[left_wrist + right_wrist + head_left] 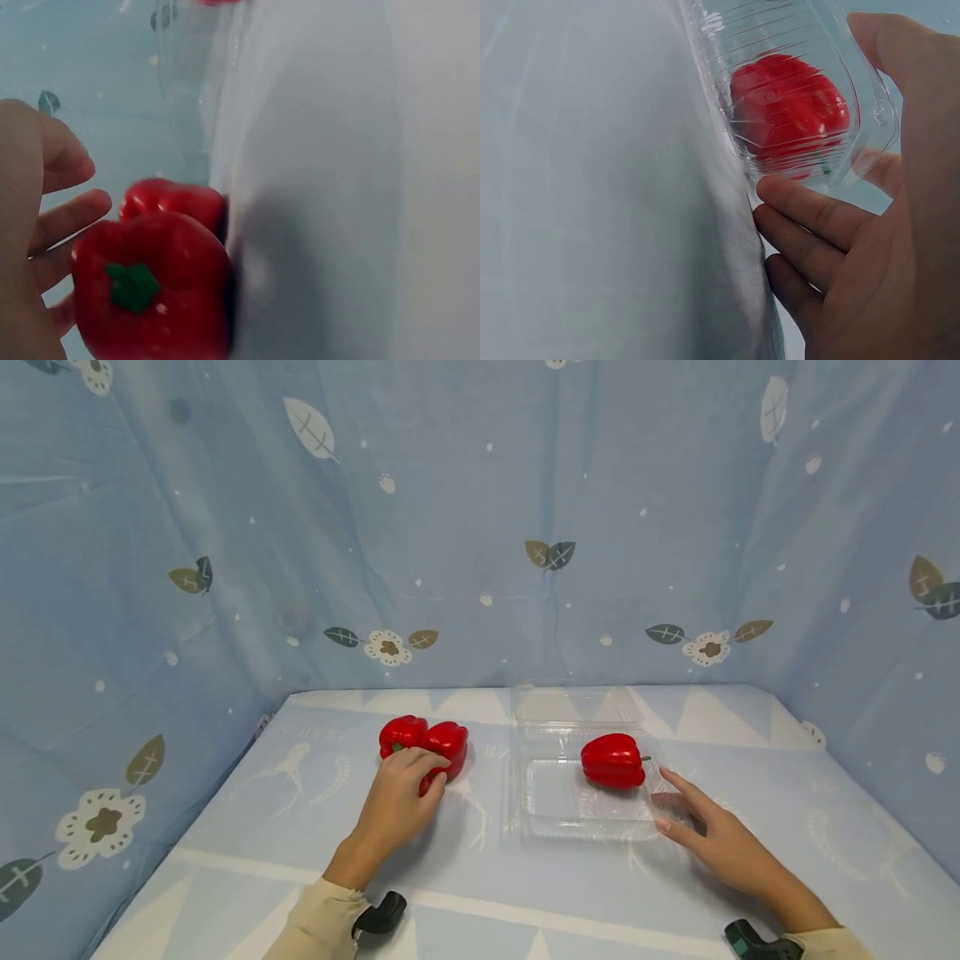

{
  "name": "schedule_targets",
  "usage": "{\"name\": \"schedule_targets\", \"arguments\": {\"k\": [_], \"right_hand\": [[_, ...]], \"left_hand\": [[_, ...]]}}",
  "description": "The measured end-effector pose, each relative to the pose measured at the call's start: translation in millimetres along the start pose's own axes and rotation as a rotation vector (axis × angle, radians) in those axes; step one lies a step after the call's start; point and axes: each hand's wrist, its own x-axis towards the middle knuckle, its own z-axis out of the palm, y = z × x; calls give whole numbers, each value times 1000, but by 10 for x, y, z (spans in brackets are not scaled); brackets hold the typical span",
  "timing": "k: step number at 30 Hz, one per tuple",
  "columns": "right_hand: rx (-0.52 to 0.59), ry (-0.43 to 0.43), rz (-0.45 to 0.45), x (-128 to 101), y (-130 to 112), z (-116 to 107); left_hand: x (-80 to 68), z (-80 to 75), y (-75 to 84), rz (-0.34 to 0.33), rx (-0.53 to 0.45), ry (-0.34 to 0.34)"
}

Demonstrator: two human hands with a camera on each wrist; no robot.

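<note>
Three red peppers are observed on a pale patterned table [480, 885]. The left pepper [402, 732] and the right pepper [450, 742] are placed close together to the left of a clear box [523, 793]; whether they touch cannot be told. The boxed pepper [612, 761] is laid on its side within the box, towards its right end, its green stem [646, 758] pointed right. The lid [573, 704] is opened back on the far side.

The left hand [401, 797] is held over the near side of the pair, with the right pepper partly covered. Its fingers are loosely bent and parted, with the thumb set apart from them; no firm hold is shown, and contact cannot be confirmed.

The right hand [723, 843] is positioned at the right end of the box. Thumb and fingers are widely parted, slightly bent, with nothing gripped; whether the plastic is touched cannot be told.

Light sleeves [318, 922] are worn on both arms, and a black device [381, 913] is noted at each wrist. The table is backed by a blue curtain [465, 527] printed with leaves and flowers.
</note>
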Motion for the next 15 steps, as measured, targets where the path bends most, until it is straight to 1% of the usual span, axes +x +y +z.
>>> {"name": "schedule_targets", "arguments": {"k": [6,8,15], "right_hand": [[7,-9,12,1,26,6],[6,-7,9,-1,31,11],[2,-4,10,7,3,6]], "left_hand": [[-55,51,-112,22,5,-12],[-66,66,-146,18,13,-22],[-97,94,-239,-73,11,-69]]}}
